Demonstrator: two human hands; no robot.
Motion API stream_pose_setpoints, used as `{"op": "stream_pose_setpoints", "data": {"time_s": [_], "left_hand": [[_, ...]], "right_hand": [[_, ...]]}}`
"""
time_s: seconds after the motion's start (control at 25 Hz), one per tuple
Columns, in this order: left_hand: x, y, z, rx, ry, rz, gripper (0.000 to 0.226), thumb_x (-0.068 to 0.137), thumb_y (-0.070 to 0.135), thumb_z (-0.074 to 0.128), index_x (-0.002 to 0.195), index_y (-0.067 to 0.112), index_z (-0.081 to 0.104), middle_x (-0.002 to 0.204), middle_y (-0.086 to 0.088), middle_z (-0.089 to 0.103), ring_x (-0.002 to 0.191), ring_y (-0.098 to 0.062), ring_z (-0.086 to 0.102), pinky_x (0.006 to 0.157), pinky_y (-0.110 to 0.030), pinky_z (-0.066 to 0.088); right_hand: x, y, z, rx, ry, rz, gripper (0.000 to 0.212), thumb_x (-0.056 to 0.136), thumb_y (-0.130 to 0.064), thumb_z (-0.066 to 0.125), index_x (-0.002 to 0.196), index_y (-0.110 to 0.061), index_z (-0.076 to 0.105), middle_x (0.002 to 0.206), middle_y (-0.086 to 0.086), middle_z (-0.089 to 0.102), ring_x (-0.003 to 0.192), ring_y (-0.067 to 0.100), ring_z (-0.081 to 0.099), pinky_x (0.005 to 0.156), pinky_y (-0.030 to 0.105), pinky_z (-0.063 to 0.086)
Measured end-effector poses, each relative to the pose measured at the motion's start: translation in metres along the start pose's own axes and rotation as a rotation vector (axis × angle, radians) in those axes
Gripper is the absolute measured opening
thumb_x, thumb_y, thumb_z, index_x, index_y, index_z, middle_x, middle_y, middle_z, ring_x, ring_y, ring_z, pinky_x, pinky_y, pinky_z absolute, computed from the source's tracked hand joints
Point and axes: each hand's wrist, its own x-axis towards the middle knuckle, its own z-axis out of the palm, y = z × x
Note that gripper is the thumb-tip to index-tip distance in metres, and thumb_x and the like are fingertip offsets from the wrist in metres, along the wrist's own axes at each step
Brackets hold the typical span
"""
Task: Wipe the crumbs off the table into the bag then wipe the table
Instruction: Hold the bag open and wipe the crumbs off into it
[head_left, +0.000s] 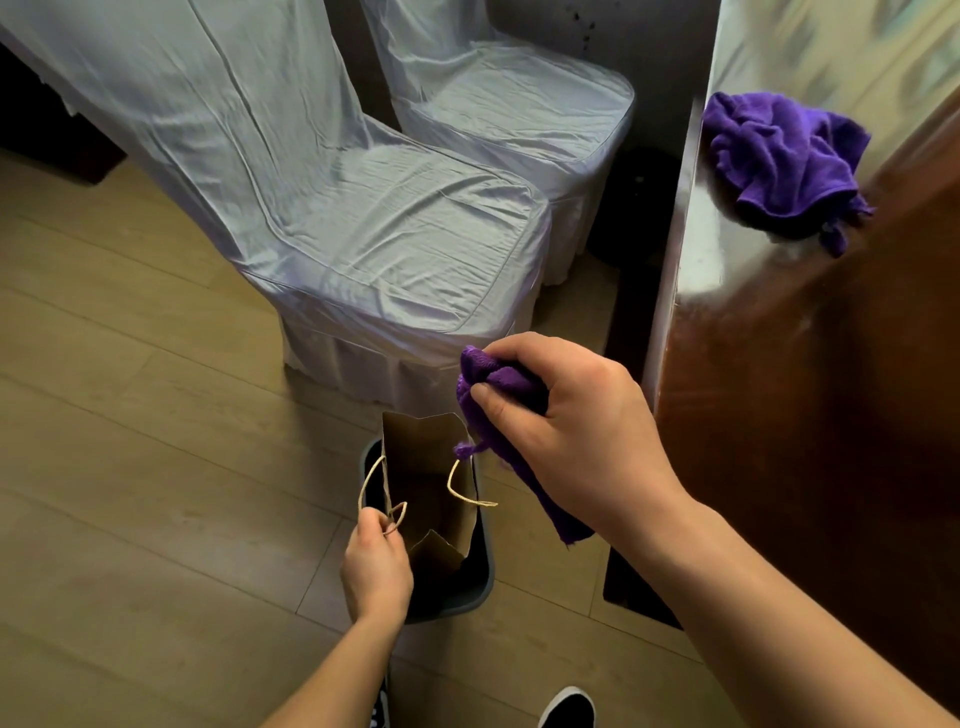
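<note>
Holding now: left hand (375, 566) is pinched around one twine handle of the paper bag (429, 488); right hand (563, 431) is clenched on a bunched purple cloth (493, 376) just above the bag's right rim.
Bag location: hanging open over a dark bin (480, 582) on the wooden floor (130, 467), beside the table's edge.
Bag handling: probably light, thin and easily creased; the handles look like the safest place to grip.
Bag contents: interior is shadowed, and no crumbs can be made out.
Cloth handling: soft and limp, with a tail drooping under the wrist.
Table (805, 389): glossy brown top, to the right.
Second cloth (779, 156): purple, crumpled on the table farther back.
Farthest: two covered chairs (363, 208).
</note>
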Motion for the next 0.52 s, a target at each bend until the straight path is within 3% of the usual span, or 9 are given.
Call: {"op": "stream_pose_setpoints", "data": {"time_s": [0.12,0.32,0.44,0.52], "left_hand": [[0.004,0.001,0.003,0.008,-0.007,-0.011,0.010,0.092,0.017,0.051,0.086,0.024,0.048,0.087,0.000,0.058,0.065,-0.012,0.047,0.048,-0.021,0.029],[0.008,0.001,-0.006,0.170,-0.096,-0.060,0.008,0.090,0.025,0.053,0.093,0.031,0.057,0.097,0.006,0.049,0.065,-0.014,0.048,0.064,-0.030,0.038],[0.008,0.005,-0.012,0.230,-0.152,-0.052,0.025,0.088,0.022,0.053,0.111,0.029,0.058,0.111,0.000,0.051,0.075,-0.018,0.052,0.066,-0.032,0.038],[0.005,0.012,-0.016,0.252,-0.168,0.035,0.036,0.087,0.022,0.053,0.123,0.027,0.055,0.125,-0.002,0.052,0.092,-0.021,0.056,0.074,-0.035,0.043]], "right_hand": [[0.002,0.002,0.000,-0.023,-0.015,-0.005,0.022,0.089,-0.031,0.068,0.111,-0.027,0.068,0.101,-0.006,0.071,0.097,0.014,0.064,0.081,0.042,0.055],[0.001,0.002,-0.002,-0.040,-0.023,-0.008,0.021,0.089,-0.032,0.067,0.109,-0.027,0.068,0.099,-0.006,0.071,0.096,0.015,0.063,0.081,0.043,0.054],[0.002,0.002,-0.005,-0.031,-0.011,-0.011,0.019,0.089,-0.031,0.068,0.108,-0.027,0.068,0.098,-0.006,0.070,0.094,0.015,0.063,0.080,0.042,0.054],[0.002,0.002,-0.008,-0.027,0.004,-0.009,0.019,0.089,-0.031,0.068,0.107,-0.026,0.069,0.097,-0.006,0.070,0.094,0.015,0.063,0.081,0.042,0.053]]}}
